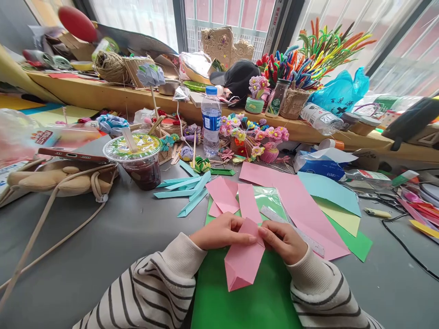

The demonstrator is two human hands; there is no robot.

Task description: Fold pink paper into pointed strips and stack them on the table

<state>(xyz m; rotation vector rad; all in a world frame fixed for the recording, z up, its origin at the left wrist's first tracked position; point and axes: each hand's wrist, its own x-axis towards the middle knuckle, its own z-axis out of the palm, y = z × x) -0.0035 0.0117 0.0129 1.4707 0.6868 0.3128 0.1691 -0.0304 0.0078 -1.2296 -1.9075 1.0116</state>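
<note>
At the near edge of the surface, both hands pinch a folded pink paper piece over a green sheet: left hand and right hand each have a grip clamped on its top corner. Farther back, a sealed plastic cup holds dark drink with a straw; a water bottle wears a blue label, its writing too small to read. A blue bag on the far ledge shows dark characters.

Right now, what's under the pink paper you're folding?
Under the folded pink paper, held by the left hand and right hand, lies a green sheet on the grey table. Whatever the sheet itself covers is hidden.
</note>
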